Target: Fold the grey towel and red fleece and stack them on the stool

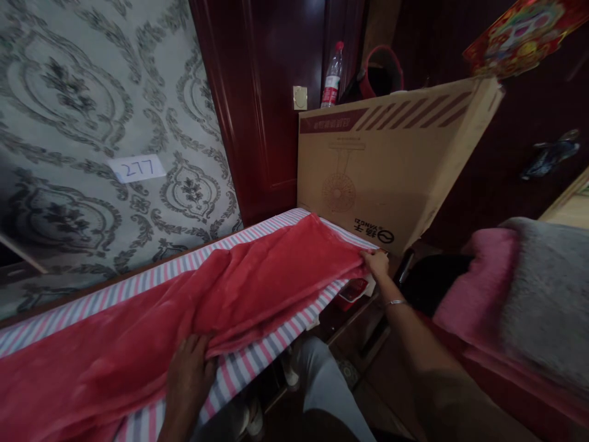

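Note:
A red plush blanket (239, 288) lies folded lengthwise along a bed covered with a pink, grey and white striped sheet (257, 359). My left hand (186, 374) rests flat on the blanket's near edge, fingers spread and pressing the fabric. My right hand (378, 264) is stretched out to the blanket's far corner and pinches that corner at the end of the bed. A thin bracelet sits on the right wrist. My grey trouser leg shows below the bed edge.
A big cardboard box (391, 166) with a fan drawing stands at the bed's end. Patterned wallpaper with a paper tag reading 277 (137, 167) runs behind the bed. A water bottle (332, 77) stands by dark red wood panelling. Pink and grey bedding (519, 307) piles up on the right.

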{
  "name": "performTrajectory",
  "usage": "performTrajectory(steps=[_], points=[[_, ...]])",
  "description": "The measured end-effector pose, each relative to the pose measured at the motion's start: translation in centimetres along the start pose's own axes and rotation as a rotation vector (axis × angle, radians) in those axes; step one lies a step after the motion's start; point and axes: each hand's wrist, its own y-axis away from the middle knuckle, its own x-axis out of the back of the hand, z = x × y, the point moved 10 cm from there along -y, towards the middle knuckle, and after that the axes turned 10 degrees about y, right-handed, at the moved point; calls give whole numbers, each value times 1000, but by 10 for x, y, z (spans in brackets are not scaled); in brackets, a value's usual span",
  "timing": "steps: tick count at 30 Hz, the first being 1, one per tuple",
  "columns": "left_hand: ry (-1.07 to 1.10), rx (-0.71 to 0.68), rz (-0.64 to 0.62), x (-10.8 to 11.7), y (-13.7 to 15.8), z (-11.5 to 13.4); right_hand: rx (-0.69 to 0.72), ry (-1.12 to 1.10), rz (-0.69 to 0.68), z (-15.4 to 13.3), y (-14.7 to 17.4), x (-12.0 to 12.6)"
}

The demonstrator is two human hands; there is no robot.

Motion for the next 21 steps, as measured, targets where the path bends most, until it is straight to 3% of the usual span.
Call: performTrajectory(steps=[8,16,21], points=[[-5,-22,31,2,-1,4,38,6,34,-13,-10,20],[-100,78,2,12,-3,11,-16,102,-86,16,14,-3],[-86,132,-19,12,-4,14,15,156,-103,14,22,-8]])
